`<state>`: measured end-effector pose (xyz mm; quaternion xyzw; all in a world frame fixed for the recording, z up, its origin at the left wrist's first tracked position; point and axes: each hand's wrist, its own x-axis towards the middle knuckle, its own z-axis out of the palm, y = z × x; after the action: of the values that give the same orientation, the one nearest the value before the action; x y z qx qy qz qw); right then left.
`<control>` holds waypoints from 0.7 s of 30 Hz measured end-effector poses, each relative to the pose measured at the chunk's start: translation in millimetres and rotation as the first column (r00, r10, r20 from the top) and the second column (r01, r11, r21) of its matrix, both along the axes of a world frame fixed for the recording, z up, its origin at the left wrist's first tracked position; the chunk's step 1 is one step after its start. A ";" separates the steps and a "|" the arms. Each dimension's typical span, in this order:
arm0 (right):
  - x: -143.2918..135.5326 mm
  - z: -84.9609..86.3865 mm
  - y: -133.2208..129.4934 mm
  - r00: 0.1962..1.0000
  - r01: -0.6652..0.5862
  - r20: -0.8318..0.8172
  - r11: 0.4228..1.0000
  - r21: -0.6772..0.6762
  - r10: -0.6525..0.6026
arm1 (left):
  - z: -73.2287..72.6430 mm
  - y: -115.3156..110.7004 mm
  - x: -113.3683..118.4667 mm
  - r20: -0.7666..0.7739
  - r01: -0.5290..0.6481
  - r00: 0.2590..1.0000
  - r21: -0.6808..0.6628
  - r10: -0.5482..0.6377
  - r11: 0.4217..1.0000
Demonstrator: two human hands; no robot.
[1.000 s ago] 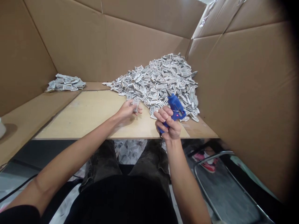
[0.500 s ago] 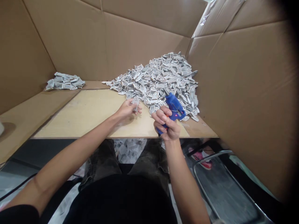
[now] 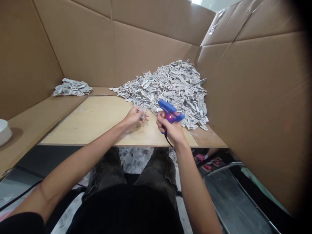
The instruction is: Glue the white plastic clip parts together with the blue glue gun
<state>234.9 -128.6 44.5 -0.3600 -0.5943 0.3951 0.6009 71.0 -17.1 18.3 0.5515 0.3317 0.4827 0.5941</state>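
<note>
Between the thumb and fingers of my left hand (image 3: 135, 116) is a flat grey-white piece (image 3: 143, 111) with cut-out slots, held above the board. My right hand (image 3: 170, 126) is wrapped round the handle of a blue glue gun (image 3: 168, 106), whose red light glows. The gun's front end points up and left, to the right of the held piece. Behind both hands a large pile of similar grey-white pieces (image 3: 168, 81) rises against the cardboard. A smaller heap (image 3: 72, 87) lies at the back left.
Cardboard walls (image 3: 156, 39) enclose the pale wooden board (image 3: 92, 120). At the far left edge stands a white round container (image 3: 4, 131). Below the table, to the right, are a metal-framed chair (image 3: 234, 191) and a pink shoe (image 3: 207, 167). A black cord (image 3: 168, 141) hangs from the gun.
My right hand has turned the glue gun, tipping its front end left towards the held piece. My left hand keeps its grip on the piece. The view has shifted slightly, showing more of the white container.
</note>
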 end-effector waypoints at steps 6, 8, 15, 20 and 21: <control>10.0 -19.8 22.9 0.666 0.221 0.579 0.866 0.449 -0.470 | -6.2 6.4 -2.1 0.060 0.005 0.998 0.077 -0.010 0.997; 12.6 -30.0 26.7 0.668 0.220 0.569 0.858 0.465 -0.480 | -4.7 5.5 -2.6 0.072 -0.004 0.997 0.071 -0.001 0.997; 10.1 -47.6 32.9 0.613 0.229 0.595 0.837 0.497 -0.520 | 2.5 -1.8 1.8 0.111 0.036 0.993 0.017 -0.038 0.999; 8.9 -51.3 38.0 0.538 0.227 0.604 0.791 0.568 -0.588 | -2.2 0.7 1.5 0.085 0.114 0.989 0.065 -0.120 0.991; 8.8 -51.7 38.3 0.531 0.223 0.607 0.789 0.573 -0.591 | -3.5 1.9 1.1 0.075 0.116 0.990 0.071 -0.121 0.991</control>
<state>243.7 -90.3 -7.1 -0.4825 -0.7561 -0.0911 0.4327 72.0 -15.2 14.8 0.5703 0.2584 0.4786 0.6156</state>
